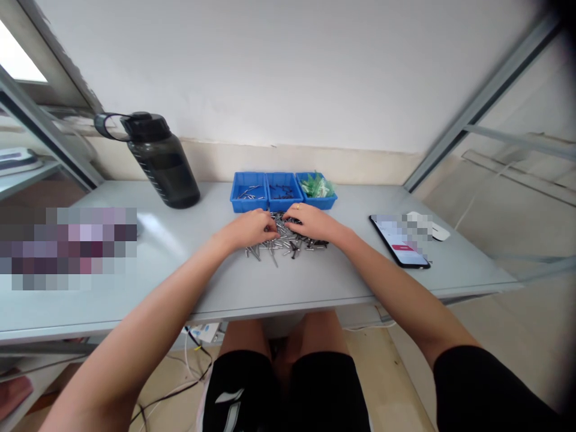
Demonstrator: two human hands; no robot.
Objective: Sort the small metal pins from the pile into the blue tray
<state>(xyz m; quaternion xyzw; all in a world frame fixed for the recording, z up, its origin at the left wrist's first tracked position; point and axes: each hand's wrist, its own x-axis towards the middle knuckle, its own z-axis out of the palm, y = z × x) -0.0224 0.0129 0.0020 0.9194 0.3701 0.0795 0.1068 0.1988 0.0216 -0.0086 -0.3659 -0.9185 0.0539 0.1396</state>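
Observation:
A pile of loose metal screws, silver and dark, lies on the grey table in front of three joined blue bins. My left hand rests at the pile's left side, fingers curled; whether it pinches a screw is too small to tell. At the pile's right side my right hand, with a ring on one finger, has its fingers bent over the screws. The left bin holds a few silver screws, the middle bin dark screws, and the right bin green and white pieces.
A dark water bottle stands at the back left. To the right lie a phone and a white object. Something blurred out covers the table's left part. A wall rises behind the bins, and metal posts flank the table.

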